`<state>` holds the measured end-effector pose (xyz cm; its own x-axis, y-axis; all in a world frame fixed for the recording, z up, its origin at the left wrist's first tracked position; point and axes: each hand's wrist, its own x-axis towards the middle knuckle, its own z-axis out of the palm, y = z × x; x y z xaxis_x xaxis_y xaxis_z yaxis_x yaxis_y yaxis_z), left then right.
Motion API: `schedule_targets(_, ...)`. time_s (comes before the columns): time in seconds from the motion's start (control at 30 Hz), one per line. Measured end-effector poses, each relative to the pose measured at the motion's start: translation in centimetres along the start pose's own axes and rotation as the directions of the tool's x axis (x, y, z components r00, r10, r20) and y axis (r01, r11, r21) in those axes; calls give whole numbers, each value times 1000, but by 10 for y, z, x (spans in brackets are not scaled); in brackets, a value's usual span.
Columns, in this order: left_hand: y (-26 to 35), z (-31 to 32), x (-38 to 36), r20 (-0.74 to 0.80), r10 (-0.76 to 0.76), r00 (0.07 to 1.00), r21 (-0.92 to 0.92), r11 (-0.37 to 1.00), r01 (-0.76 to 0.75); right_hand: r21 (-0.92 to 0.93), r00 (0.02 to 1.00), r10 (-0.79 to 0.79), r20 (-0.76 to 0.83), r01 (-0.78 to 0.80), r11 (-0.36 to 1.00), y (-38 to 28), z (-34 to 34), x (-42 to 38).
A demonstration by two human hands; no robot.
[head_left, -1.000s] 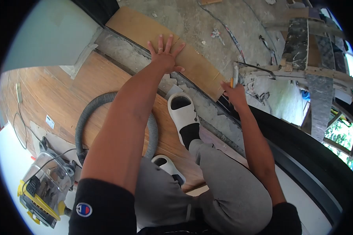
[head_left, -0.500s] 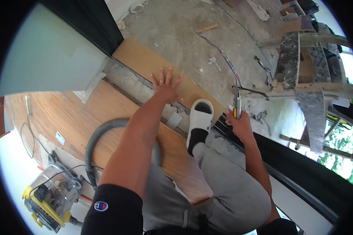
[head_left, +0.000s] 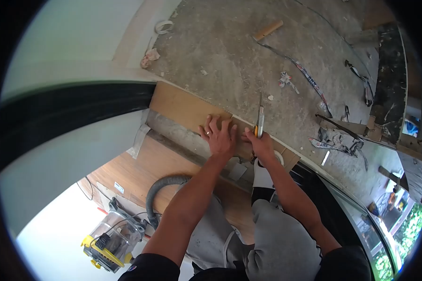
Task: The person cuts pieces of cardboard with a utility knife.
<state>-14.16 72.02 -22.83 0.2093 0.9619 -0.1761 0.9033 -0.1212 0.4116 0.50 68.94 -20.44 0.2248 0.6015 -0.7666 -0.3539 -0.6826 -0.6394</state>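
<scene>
My right hand [head_left: 262,145] is closed around a utility knife [head_left: 260,122] with a grey and orange handle, its thin blade pointing away from me. The fingertips of that hand are right at a long brown board strip [head_left: 183,107], which lies across the door threshold. A line crosses the strip between my hands, and the part to its right looks darker. On the strip, left of the knife, rests my left hand [head_left: 219,140], fingers apart and slightly bent, a ring on one. My slippered foot [head_left: 263,175] is over the strip's near edge, partly hidden by my right arm.
A ridged grey vacuum hose [head_left: 154,196] curves over the wood floor [head_left: 173,161] towards a yellow and clear vacuum [head_left: 109,239]. On the concrete [head_left: 211,51] beyond lie a wood piece [head_left: 268,30], a printed strap [head_left: 309,79] and scraps. A tape roll [head_left: 164,26] sits by the wall.
My right hand has moved left with the utility knife, from beyond my foot to beside my left hand. My left hand's fingers are less spread. The view has turned and shifted.
</scene>
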Motion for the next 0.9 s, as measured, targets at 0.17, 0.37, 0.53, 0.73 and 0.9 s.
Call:
schedule_targets(0.17,-3,29,0,-252,48,967,118,993,-18,-122,999,-38,-31,34,992,7,-1,4)
schedule_targets(0.37,-2,29,2,-318,24,948,46,999,-10,-449,992,-119,-38,89,889,-14,7,-8)
schedule_targets(0.53,5,6,8,-212,-76,974,-10,997,76,-331,973,-229,-8,214,919,4,7,-6)
schedule_targets(0.73,3,3,15,-202,-130,971,4,991,134,-537,997,83,0,-70,841,-26,-3,-20)
schedule_targets(0.9,-6,20,14,-290,-52,956,35,997,65,-656,980,-125,158,198,728,-59,-9,-39)
